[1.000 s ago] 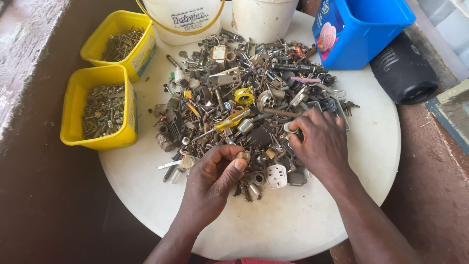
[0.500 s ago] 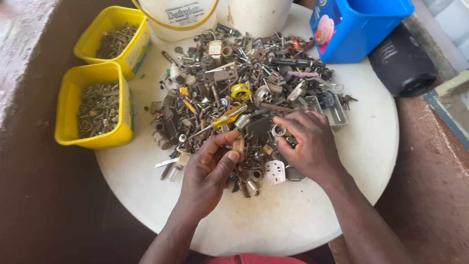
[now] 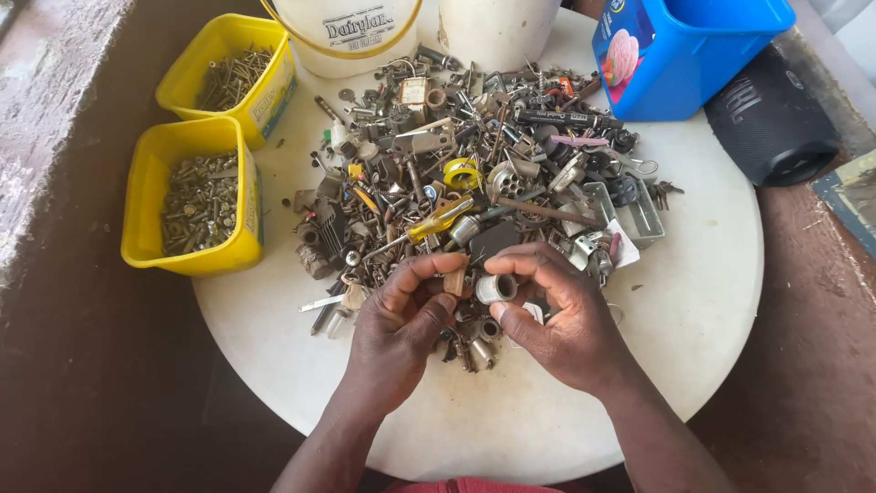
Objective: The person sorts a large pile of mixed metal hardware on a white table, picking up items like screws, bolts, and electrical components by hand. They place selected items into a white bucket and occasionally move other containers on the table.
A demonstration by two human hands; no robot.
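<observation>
Pinching a short metal sleeve [image 3: 496, 288] in right hand [image 3: 557, 319] grip, left hand [image 3: 401, 324] closed on brown piece [image 3: 453, 281], bare table [image 3: 712, 301] rightward.

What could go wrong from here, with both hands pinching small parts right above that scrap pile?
1. The right hand holds the small metal sleeve only at its fingertips; a slip would likely lose it in the hardware pile.
2. The left hand pinches a small tan piece just as lightly.
3. Sharp screws and metal edges lie right under the fingers, so they might get scratched.
</observation>
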